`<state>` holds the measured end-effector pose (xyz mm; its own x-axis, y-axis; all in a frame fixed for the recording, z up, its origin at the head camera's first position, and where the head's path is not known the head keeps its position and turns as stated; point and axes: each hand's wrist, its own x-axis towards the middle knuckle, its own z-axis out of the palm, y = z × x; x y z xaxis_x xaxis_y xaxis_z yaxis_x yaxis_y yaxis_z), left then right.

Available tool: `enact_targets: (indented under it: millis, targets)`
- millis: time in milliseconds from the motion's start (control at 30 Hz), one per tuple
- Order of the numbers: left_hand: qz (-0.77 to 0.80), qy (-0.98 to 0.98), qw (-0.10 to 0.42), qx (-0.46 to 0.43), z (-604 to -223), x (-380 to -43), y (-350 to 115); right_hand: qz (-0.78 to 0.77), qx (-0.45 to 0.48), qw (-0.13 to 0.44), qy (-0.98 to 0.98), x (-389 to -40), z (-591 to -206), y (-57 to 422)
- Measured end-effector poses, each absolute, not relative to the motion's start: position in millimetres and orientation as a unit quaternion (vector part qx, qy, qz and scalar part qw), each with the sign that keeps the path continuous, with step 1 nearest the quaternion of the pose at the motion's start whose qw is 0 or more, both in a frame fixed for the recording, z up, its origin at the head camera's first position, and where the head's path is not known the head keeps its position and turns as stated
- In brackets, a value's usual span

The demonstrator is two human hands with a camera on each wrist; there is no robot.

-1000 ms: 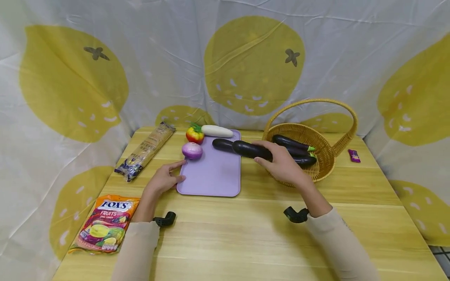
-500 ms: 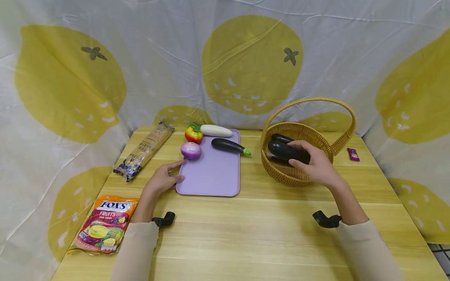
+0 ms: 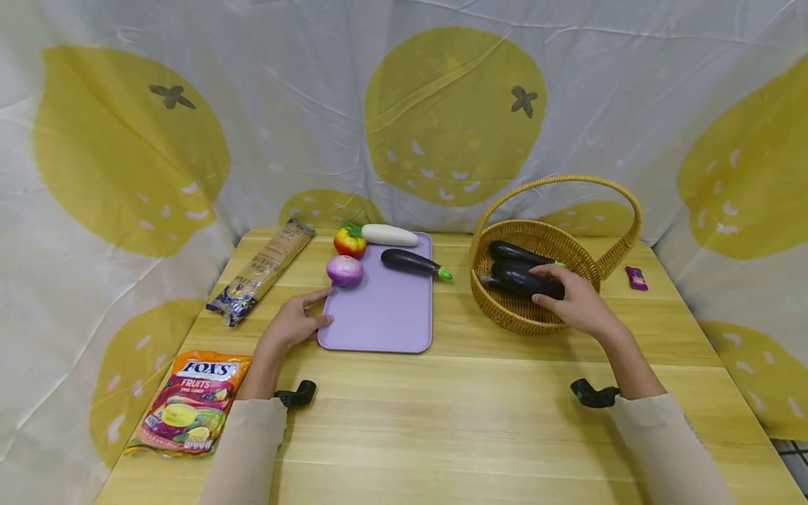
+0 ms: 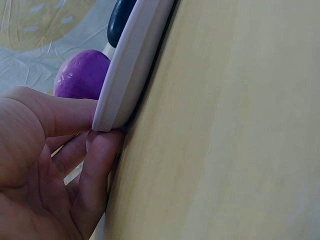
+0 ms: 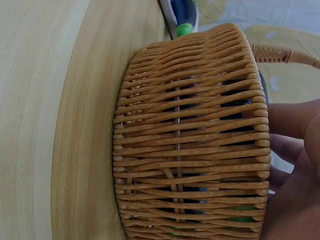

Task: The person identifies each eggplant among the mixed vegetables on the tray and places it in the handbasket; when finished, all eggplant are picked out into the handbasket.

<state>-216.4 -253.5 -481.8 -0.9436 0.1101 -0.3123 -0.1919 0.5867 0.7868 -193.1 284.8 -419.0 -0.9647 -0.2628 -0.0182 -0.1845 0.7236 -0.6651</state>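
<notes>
My left hand [image 3: 295,321] pinches the near left edge of a light purple tray [image 3: 379,322]; in the left wrist view the thumb lies on the rim and fingers sit beneath it. On the tray lie a purple onion [image 3: 344,271], a red-yellow bell pepper [image 3: 350,242], a white radish [image 3: 389,235] and an eggplant [image 3: 407,261] whose green stem overhangs the right edge. My right hand [image 3: 577,301] reaches into a wicker basket [image 3: 517,321] and holds a dark eggplant [image 3: 520,277] there. Another eggplant [image 3: 514,251] lies behind it. In the right wrist view the basket wall [image 5: 195,135] mostly hides them.
The basket's tall arched handle [image 3: 562,180] rises over the basket. At left lie a long clear noodle packet [image 3: 261,273] and an orange candy bag [image 3: 186,403]. A small purple wrapped sweet [image 3: 636,278] is right of the basket. A lemon-print cloth [image 3: 454,119] hangs behind.
My right hand has carried the eggplant rightward from beside the tray and lowered it into the basket. My left hand has stayed at the tray edge.
</notes>
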Motion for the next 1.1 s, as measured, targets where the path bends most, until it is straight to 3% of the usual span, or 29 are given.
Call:
enact_targets:
  millis: [500,1100]
  targets:
    - [0.457,0.875,0.16,-0.016,-481.3,-214.0,-250.9,-0.33,-0.154,0.09,0.927,-196.3,-426.0,281.1]
    - [0.464,0.87,0.166,-0.02,-478.8,-213.8,-250.8,-0.36,-0.144,0.041,0.921,-193.1,-417.9,277.3]
